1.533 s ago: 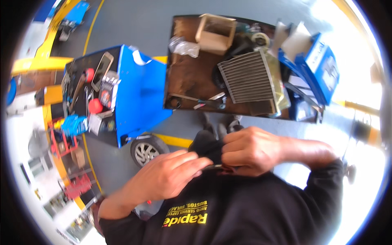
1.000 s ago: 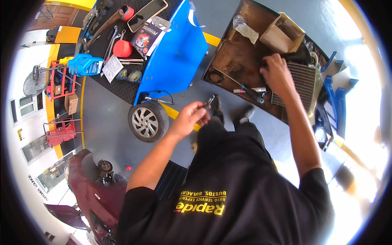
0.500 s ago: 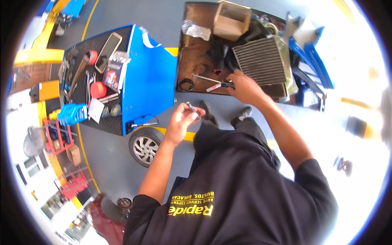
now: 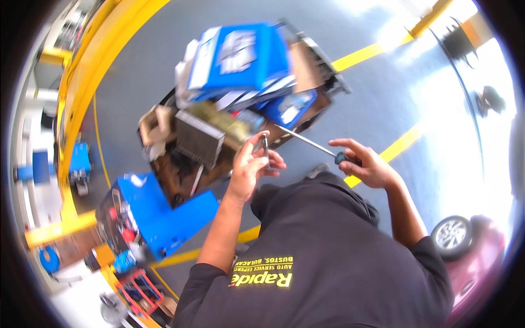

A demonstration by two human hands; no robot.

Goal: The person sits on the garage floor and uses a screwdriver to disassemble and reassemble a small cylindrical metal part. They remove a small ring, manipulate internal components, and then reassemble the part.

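Observation:
My right hand (image 4: 371, 165) grips a screwdriver (image 4: 344, 158) by its dark handle. The long thin shaft points up and left, in front of my body. A slim, dark metallic rod-like piece (image 4: 266, 146) is pinched upright between the thumb and fingers of my left hand (image 4: 250, 174); its exact kind is too small to tell. Both hands are raised near the close edge of a cluttered brown workbench (image 4: 170, 183). On it, just beyond my left hand, lies a pleated grey air filter (image 4: 199, 139).
Blue-and-white folders (image 4: 235, 57) are stacked at the bench's far side, beside an open cardboard box (image 4: 156, 126). A blue tool cart (image 4: 158, 210) stands at left. To the right, a maroon car (image 4: 478, 262) with an alloy wheel (image 4: 451, 238) is parked. Yellow lines (image 4: 394, 150) cross the grey floor.
The view has swung to the right, bringing the folders and the car into sight. My right hand has lifted the screwdriver off the bench. My left hand still holds the metallic piece.

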